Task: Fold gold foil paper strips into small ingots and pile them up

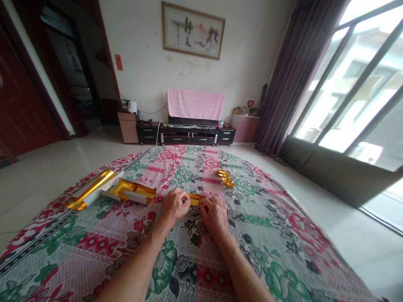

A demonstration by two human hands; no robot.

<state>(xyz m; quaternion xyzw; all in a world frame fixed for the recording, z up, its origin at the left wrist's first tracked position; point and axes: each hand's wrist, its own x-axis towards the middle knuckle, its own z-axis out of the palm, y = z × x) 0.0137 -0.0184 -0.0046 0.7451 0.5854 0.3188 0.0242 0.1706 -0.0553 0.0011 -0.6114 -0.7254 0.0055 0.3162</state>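
Between my two hands a small strip of gold foil paper (195, 199) lies low over the patterned cloth. My left hand (175, 205) pinches its left end with curled fingers. At its right end, my right hand (214, 213) has its fingers closed on the strip. Left of my hands is a stack of gold paper pieces with white undersides (132, 192), and beside it a larger rolled gold sheet (94, 188). Several folded gold pieces (226, 178) sit in a row beyond my right hand.
A floral cloth (252, 251) covers the round surface under my hands. Farther off stand a low black cabinet (147, 133) and a screen draped with a pink towel (195, 104). A purple curtain (283, 75) and windows are at the right.
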